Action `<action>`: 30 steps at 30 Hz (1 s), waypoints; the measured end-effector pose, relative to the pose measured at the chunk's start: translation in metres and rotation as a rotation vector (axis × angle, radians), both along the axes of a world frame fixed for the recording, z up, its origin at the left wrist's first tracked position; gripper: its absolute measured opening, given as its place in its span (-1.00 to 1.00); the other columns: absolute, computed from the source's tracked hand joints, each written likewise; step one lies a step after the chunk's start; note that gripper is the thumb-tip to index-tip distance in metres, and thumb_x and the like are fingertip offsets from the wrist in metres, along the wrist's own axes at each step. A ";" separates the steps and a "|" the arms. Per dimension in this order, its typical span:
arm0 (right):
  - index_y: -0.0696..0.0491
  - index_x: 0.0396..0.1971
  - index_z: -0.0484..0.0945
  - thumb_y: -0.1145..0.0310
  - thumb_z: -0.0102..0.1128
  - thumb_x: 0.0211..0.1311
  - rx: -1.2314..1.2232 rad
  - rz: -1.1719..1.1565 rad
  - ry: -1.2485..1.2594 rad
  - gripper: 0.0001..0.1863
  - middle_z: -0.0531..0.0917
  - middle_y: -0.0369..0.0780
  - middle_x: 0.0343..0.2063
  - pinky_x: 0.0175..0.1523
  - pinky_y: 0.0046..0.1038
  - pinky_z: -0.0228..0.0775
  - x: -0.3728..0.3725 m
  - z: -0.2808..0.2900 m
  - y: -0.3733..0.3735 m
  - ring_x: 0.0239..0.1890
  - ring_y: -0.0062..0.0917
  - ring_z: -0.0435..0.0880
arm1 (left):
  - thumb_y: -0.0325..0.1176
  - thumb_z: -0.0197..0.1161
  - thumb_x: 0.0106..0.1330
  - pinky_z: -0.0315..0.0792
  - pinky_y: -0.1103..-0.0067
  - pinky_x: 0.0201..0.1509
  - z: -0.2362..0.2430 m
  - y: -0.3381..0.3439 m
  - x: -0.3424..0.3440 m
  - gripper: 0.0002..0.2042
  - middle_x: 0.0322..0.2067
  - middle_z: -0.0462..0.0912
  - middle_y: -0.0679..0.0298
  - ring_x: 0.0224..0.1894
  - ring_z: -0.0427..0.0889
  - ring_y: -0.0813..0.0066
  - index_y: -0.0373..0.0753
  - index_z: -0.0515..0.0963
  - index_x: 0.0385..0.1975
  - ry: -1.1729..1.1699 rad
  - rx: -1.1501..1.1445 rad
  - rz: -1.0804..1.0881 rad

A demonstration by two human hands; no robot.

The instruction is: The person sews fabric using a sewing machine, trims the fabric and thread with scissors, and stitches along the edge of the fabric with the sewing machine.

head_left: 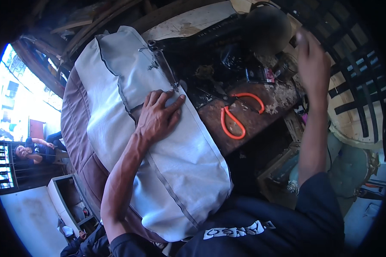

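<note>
My left hand [161, 113] lies flat on a large pale grey fabric cover [193, 150], fingers a little apart, close to the needle and presser foot of a black sewing machine [210, 36]. Dark piping and seams run along the cover, and its mauve quilted part [75, 103] spreads to the left. At the upper right my right hand [313, 64] is raised beside the machine's wheel end, where a round patch is blurred. Its fingers look bent, but blur hides whether they touch anything. Orange-handled scissors [233, 124] lie on the worn machine table [261, 124], right of the cover.
Behind the scissors sits a small dark and pink packet [261, 76] beside a glass jar [285, 68]. A frame with black woven straps [356, 85] stands at right. Far left, a person [36, 150] sits in the bright opening, above an open cabinet [73, 201].
</note>
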State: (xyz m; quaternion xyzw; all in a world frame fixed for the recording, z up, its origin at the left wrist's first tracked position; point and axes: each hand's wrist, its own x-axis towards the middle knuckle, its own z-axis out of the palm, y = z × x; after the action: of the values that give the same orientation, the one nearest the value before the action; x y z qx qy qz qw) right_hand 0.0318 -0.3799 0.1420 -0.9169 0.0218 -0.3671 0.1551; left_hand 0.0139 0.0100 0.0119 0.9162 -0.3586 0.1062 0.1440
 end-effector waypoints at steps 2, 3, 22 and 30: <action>0.15 -0.01 0.66 0.25 0.12 0.52 0.291 0.186 0.169 -0.70 0.76 -0.04 -0.31 -0.10 -0.23 0.59 -0.070 -0.012 0.044 -0.29 -0.24 0.79 | -0.26 0.26 0.29 0.21 0.12 0.44 0.005 -0.002 -0.015 -0.55 0.15 0.53 0.04 0.24 0.43 0.06 -0.05 0.64 0.22 0.039 0.036 -0.017; 0.16 0.01 0.65 0.30 0.16 0.49 0.348 0.370 0.261 -0.72 0.76 -0.03 -0.31 -0.06 -0.21 0.59 -0.084 -0.035 0.051 -0.25 -0.19 0.78 | -0.26 0.26 0.30 0.18 0.08 0.46 0.006 -0.008 -0.025 -0.54 0.18 0.51 0.02 0.26 0.42 0.05 -0.04 0.63 0.23 0.056 0.053 -0.042; 0.10 0.34 0.38 0.34 0.36 0.11 -0.294 0.710 0.856 -0.27 0.62 -0.02 -0.08 0.12 -0.17 0.55 -0.034 -0.076 0.065 -0.07 -0.12 0.69 | -0.13 0.05 0.52 -0.10 -0.03 0.62 0.016 -0.039 -0.139 -0.54 0.49 0.29 0.16 0.56 0.14 -0.02 0.22 0.44 0.41 0.250 0.111 0.007; -0.21 0.28 0.61 0.16 0.46 0.14 -0.309 0.984 0.708 -0.38 0.55 -0.17 -0.25 -0.09 -0.30 0.60 -0.003 -0.066 0.051 -0.27 -0.33 0.66 | -0.13 0.08 0.51 -0.09 -0.05 0.61 0.020 -0.040 -0.137 -0.54 0.49 0.29 0.18 0.56 0.15 -0.01 0.25 0.44 0.40 0.278 0.124 0.010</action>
State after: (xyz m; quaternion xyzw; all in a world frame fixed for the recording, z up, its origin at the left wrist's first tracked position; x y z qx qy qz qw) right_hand 0.0293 -0.3285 0.0763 -0.8975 -0.4062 0.0743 0.1550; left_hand -0.1231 -0.0300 0.0324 0.9310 -0.3363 -0.0434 0.1349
